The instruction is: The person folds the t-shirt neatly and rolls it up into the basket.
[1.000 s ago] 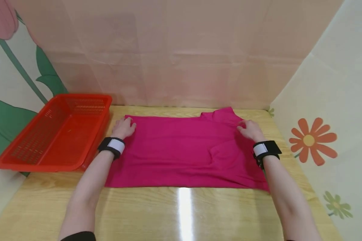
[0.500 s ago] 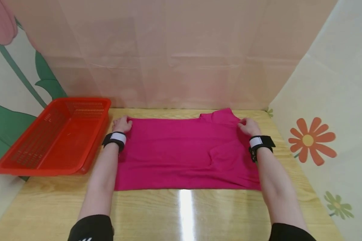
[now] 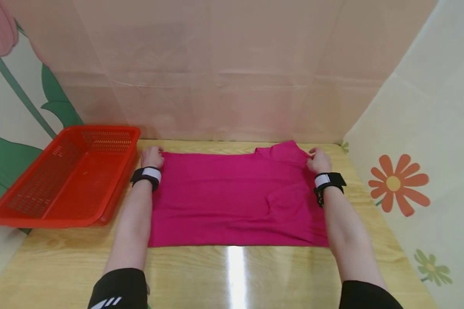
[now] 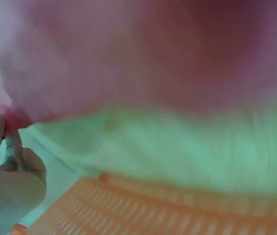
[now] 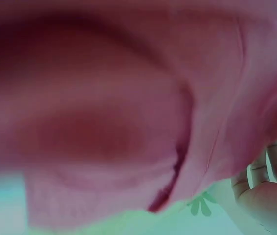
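Observation:
A magenta shirt (image 3: 224, 197) lies spread flat across the table, its kind suggested by sleeve-like flaps on the right side. At its far left corner, my left hand (image 3: 152, 157) holds the cloth; in the left wrist view, the thumb and finger pinch a small bunch of the shirt (image 4: 16, 120). My right hand (image 3: 320, 162) is at the far right edge, beside the raised flap. The right wrist view has its thumb on the shirt (image 5: 226, 122) with the fingers behind the edge, pinching it. Folds and a dark curved seam show there.
A red perforated plastic basket (image 3: 77, 184) stands left of the shirt, close to the left forearm. Wood table surface (image 3: 193, 274) extends in front. A pinkish sheet (image 3: 216, 77) hangs behind, and a flower-printed panel (image 3: 406, 128) rises on the right.
The left hand has moved slightly outward and back to the shirt's far left corner, and pinches it. The right hand has closed on the right edge. The shirt's near corners have drawn inward a little.

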### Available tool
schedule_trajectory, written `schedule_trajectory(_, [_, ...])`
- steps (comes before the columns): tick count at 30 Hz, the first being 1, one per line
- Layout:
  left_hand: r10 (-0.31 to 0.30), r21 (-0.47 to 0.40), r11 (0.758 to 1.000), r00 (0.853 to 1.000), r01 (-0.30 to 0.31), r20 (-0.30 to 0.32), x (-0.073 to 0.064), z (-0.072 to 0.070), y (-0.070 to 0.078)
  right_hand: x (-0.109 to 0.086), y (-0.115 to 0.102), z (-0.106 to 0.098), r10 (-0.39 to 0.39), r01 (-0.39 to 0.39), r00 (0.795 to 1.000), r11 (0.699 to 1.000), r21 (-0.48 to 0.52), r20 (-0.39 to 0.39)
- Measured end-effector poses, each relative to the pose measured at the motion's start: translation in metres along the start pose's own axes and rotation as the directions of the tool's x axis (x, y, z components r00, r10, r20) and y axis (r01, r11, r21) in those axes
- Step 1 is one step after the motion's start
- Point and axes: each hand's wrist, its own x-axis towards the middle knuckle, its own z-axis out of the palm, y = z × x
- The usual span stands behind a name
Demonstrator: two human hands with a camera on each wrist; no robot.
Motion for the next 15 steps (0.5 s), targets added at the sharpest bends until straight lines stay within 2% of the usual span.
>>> schedule_trajectory(2, [0.047, 0.074, 0.996, 0.999, -0.046, -0.016, 0.000, -0.002, 0.000, 0.000, 0.001, -0.004, 0.024, -0.024, 1.000, 0.998, -0.055, 0.007])
schedule_trajectory(4, [0.054, 0.092, 0.994, 0.998, -0.053, -0.015, 0.000, -0.005, 0.001, 0.001, 0.001, -0.007, 0.038, -0.036, 0.999, 0.994, -0.101, 0.017])
schedule_trajectory(8, [-0.007, 0.090, 0.996, 1.000, 0.009, -0.026, -0.001, -0.009, 0.003, 0.005, -0.002, -0.010, 0.035, -0.035, 0.999, 0.990, -0.137, -0.003])
schedule_trajectory(11, [-0.049, 0.083, 0.995, 0.997, 0.054, -0.068, 0.001, -0.010, 0.004, 0.008, -0.004, -0.009, 0.023, -0.031, 0.998, 0.991, -0.130, -0.061])
schedule_trajectory(15, [-0.075, 0.063, 0.995, 0.991, 0.083, -0.114, 0.003, -0.008, 0.007, 0.010, -0.005, -0.009, 0.010, -0.026, 0.990, 0.994, -0.110, -0.141])
